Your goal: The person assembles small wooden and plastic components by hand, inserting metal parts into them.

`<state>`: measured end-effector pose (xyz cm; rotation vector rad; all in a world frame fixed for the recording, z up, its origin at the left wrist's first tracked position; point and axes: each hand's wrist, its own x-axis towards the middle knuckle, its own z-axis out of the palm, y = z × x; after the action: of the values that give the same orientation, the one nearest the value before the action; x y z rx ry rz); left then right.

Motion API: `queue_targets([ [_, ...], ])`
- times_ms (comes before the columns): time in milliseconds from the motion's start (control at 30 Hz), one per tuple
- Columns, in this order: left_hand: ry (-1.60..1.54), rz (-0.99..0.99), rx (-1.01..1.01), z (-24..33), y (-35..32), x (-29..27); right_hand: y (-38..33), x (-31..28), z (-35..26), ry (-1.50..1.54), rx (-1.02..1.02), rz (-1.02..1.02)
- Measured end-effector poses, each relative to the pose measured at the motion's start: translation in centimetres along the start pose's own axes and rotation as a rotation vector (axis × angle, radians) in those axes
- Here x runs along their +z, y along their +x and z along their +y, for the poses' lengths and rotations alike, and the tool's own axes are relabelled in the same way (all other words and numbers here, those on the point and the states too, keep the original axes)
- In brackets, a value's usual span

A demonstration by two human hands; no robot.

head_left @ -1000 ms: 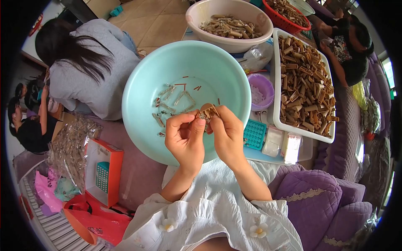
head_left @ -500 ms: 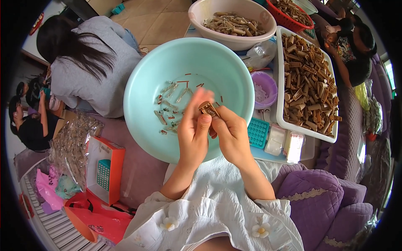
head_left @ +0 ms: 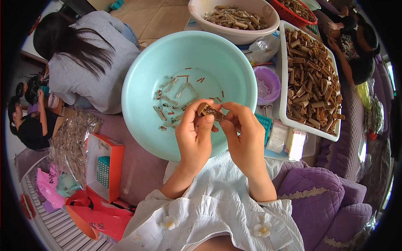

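Observation:
Above the pale green basin (head_left: 142, 121), my left hand (head_left: 193, 140) is closed, pinching a small brown plastic clip (head_left: 206, 109) between thumb and fingers. The clip has a hollow side facing up, with a dark coil-like part inside. At its right end, the bent thumb and index finger of my right hand (head_left: 245, 134) close on it; the exact contact is partly hidden. On the basin floor lie several clear plastic pieces (head_left: 169, 100) and thin reddish-brown strips (head_left: 183, 76).
A white tray (head_left: 281, 79) heaped with brown plastic parts (head_left: 310, 79) stands at right, beside a purple bowl (head_left: 273, 95) of small pale pieces. A pink basin (head_left: 197, 21) stands behind. At left are an orange-edged box (head_left: 115, 171), a filled clear bag (head_left: 73, 140) and a seated person (head_left: 94, 62).
My left fingers, blurred in motion before, now rest around the clip. The right hand has shifted slightly right, its fingers opening a little wider from the left hand. The clip has turned slightly.

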<state>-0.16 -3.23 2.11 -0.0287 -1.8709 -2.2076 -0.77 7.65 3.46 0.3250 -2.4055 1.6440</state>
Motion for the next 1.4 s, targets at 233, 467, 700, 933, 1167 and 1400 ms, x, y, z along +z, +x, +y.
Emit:
queue_targets([
  [233,-0.223,-0.021,-0.164,0.4,0.0,0.5,0.0,-1.1,1.0,0.366,0.146,-0.112],
  [467,-0.168,-0.080,-0.193,0.2,-0.1,0.9,-0.3,-2.7,0.7,0.286,0.181,-0.082],
  [700,-0.386,-0.022,-0.263,-0.4,-0.2,2.0,0.0,-2.4,1.1,0.148,0.161,-0.096],
  [933,-0.606,-0.011,-0.356,-1.4,-0.2,2.0,0.2,-2.8,1.5,0.117,0.169,-0.123],
  [1167,-0.459,-0.034,-0.337,-1.3,-0.6,2.4,0.1,-3.8,1.3,0.097,0.212,-0.180],
  [1400,-0.626,-0.163,-0.522,-2.2,-0.5,2.4,0.0,-6.0,3.3,0.195,0.239,-0.296],
])
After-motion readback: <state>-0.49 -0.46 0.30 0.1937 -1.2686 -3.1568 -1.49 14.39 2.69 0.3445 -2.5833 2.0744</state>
